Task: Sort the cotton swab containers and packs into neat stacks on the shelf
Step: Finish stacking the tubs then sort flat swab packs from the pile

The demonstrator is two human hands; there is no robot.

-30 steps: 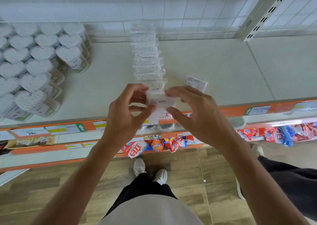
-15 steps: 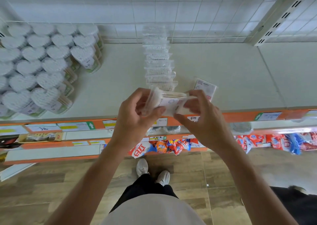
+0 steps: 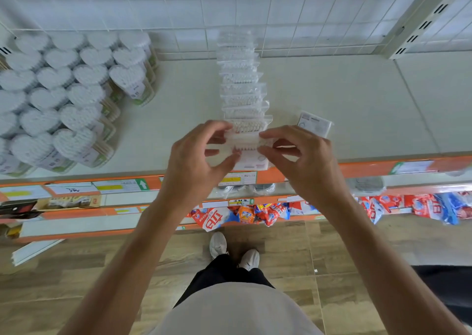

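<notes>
A row of clear cotton swab packs (image 3: 240, 79) runs from the tiled wall toward the front of the white shelf (image 3: 344, 99). At its near end a pack (image 3: 249, 153) stands at the shelf's front edge. My left hand (image 3: 196, 161) pinches its left side and my right hand (image 3: 296, 155) pinches its right side. One loose flat pack (image 3: 315, 123) lies just right of the row, behind my right hand. Heart-shaped swab containers (image 3: 74, 94) stand in stacked rows on the left of the shelf.
The shelf's orange front rail (image 3: 370, 167) carries price labels. Lower shelves hold red and blue bags (image 3: 245, 213). A metal upright (image 3: 429, 15) rises at the back right. The wooden floor and my shoes (image 3: 233, 250) are below.
The pack was lifted and tilted in both hands half a second ago; now it is down at the near end of the row, both hands still pinching its sides.
</notes>
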